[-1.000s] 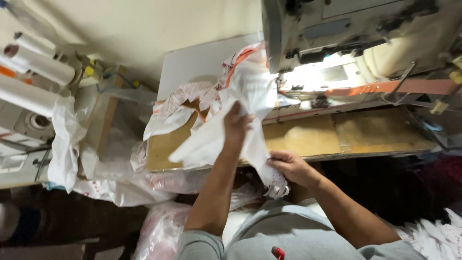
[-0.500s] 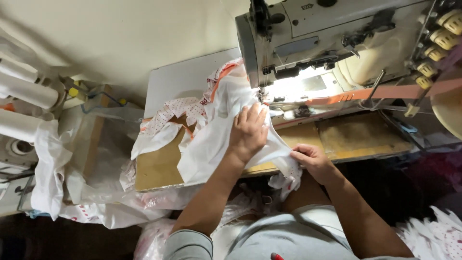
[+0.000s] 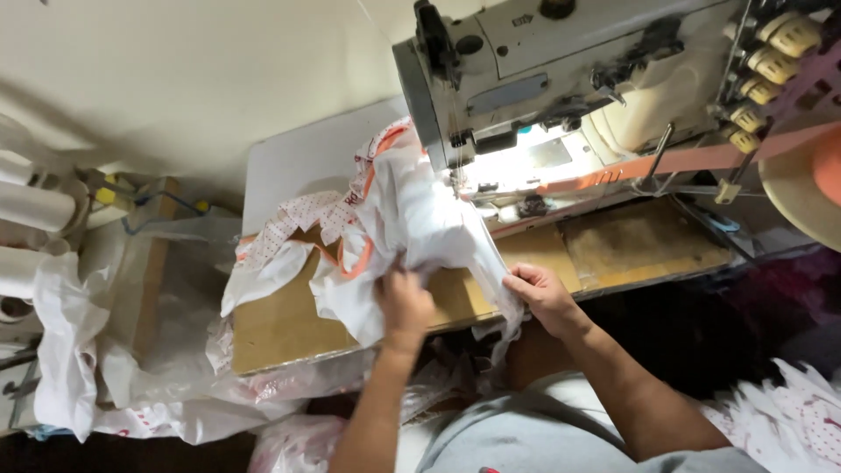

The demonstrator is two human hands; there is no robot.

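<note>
Here, nearest the body, the left hand (image 3: 405, 305) is closed in a bunch of the white fabric piece (image 3: 412, 228), fingers curled into the folds at about 6 o'clock of the cloth. The right hand (image 3: 541, 296), at 4 o'clock, pinches the trailing edge between thumb and fingers. The fabric lies heaped on the wooden table (image 3: 280, 324), its orange trim (image 3: 359, 258) showing, reaching up to the needle area (image 3: 455, 171) at 12 o'clock. To do this well, I judge, keep the edge flat and taut — both hands feeding evenly toward the sewing machine (image 3: 561, 61).
</note>
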